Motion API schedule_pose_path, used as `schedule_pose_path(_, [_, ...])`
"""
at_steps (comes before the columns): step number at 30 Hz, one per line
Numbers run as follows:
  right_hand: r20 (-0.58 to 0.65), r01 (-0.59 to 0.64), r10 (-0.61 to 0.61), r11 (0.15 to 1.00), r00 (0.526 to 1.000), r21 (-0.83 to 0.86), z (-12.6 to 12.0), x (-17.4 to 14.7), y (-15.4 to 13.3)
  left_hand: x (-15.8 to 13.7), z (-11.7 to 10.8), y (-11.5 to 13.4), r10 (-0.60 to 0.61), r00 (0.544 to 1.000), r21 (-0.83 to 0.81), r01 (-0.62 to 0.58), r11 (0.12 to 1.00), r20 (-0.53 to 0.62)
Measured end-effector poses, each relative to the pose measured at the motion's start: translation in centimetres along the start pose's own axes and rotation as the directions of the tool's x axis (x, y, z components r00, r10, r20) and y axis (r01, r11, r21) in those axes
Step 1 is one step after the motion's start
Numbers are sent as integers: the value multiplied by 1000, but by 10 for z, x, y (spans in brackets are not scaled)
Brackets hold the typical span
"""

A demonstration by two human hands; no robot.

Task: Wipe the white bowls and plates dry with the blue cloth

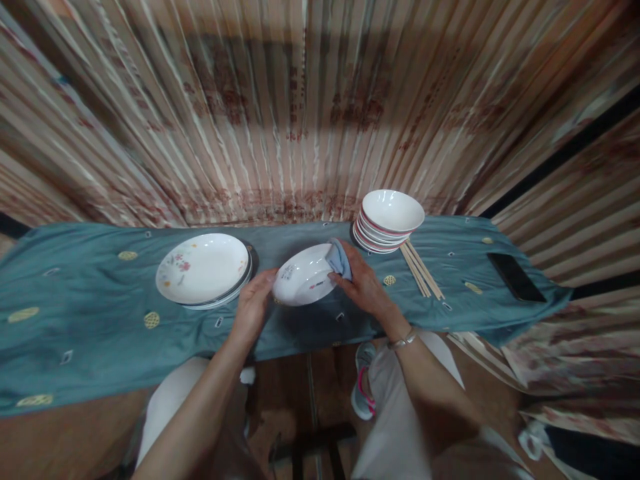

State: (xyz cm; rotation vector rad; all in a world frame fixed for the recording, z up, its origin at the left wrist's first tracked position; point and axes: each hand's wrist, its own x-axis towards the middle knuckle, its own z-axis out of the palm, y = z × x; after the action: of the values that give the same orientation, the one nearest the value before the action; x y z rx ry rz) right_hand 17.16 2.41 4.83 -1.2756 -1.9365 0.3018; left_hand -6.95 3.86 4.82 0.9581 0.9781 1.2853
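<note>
Tilted above the table's middle is a white plate with small grey and red markings. My left hand grips its left edge between thumb and fingers. A folded light-blue cloth lies over the plate's right rim, and my right hand is closed on it, pressing it to the plate. Left of my left hand sits a stack of plates, the top one white with flowers. Beyond my right hand stands a stack of white bowls with red bands.
Several wooden chopsticks lie beside the bowls, and a black phone rests farther right. A teal patterned cloth covers the narrow table. Pleated curtains hang behind it and along the right.
</note>
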Motion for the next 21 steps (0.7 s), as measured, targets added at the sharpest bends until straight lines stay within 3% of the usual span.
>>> schedule_pose_path(7, [61,52,-48,997,997,-64,10,1,-12,-5,5,4,-65,998,-61,64,996,-7])
schedule_pose_path(21, [28,123,-120,967,992,-223,42,8,-44,-7,7,2,-96,995,-171,97,980,13])
